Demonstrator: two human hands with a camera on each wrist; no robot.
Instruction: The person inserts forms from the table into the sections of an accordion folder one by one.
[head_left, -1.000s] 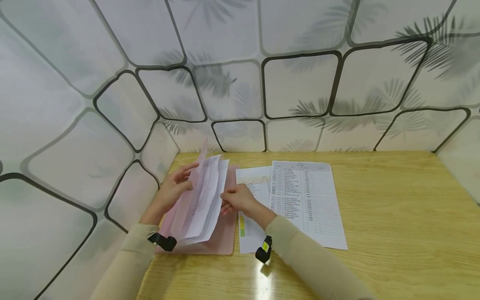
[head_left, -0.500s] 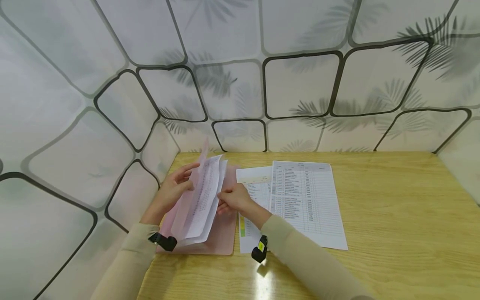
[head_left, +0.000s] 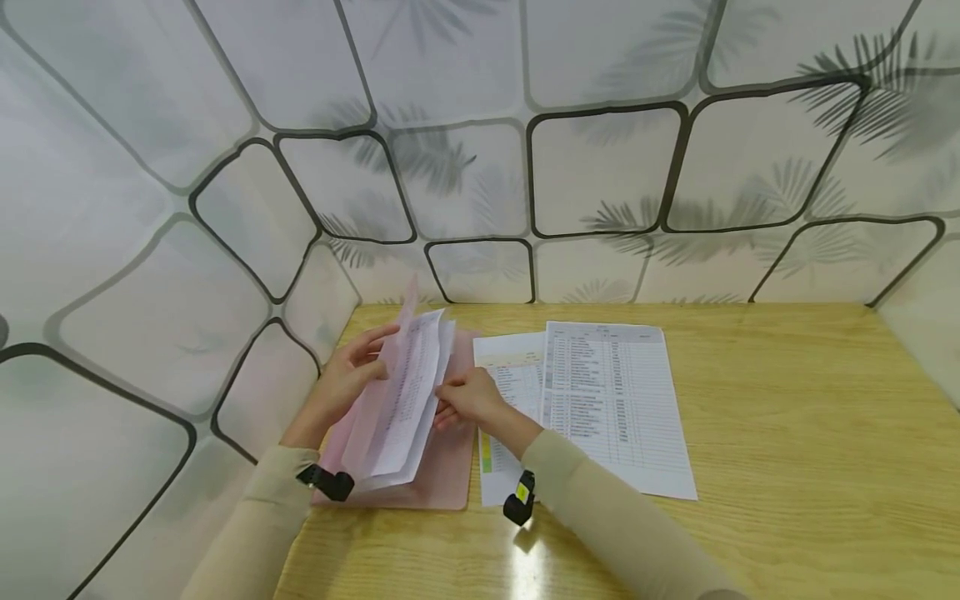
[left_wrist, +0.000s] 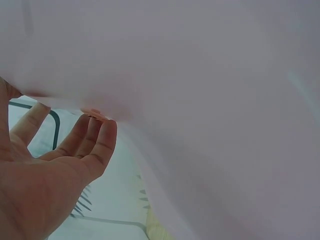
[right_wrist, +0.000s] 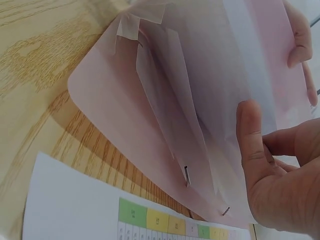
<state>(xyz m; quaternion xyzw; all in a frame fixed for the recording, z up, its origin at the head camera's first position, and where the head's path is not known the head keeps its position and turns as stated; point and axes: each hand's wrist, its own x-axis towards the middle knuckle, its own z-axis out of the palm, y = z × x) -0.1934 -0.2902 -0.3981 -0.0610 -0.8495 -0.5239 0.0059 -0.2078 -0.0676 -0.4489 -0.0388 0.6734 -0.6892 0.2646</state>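
A pink folder (head_left: 450, 479) lies on the table at the left with its cover (left_wrist: 210, 115) raised. My left hand (head_left: 347, 379) pinches the raised cover's edge; in the left wrist view the cover hides part of its fingers. Several printed white sheets (head_left: 408, 392) stand tilted against the cover. At their right edge, my right hand (head_left: 474, 395) pinches sheets between thumb and fingers. The right wrist view shows the thumb over the paper (right_wrist: 220, 65) and other fingers behind it. How many sheets are pinched cannot be told. Two small metal prongs or staples (right_wrist: 187, 176) show near the folder's spine.
Right of the folder lies a printed sheet (head_left: 506, 346) with yellow and green cells, partly under a second printed table sheet (head_left: 645, 417). Patterned walls (head_left: 600, 175) border the wooden table (head_left: 810, 417) at the back and left.
My right hand has shifted slightly left, bringing the sheets' right edge closer to the cover, then stays nearly still. The left hand and the cover hold their place.
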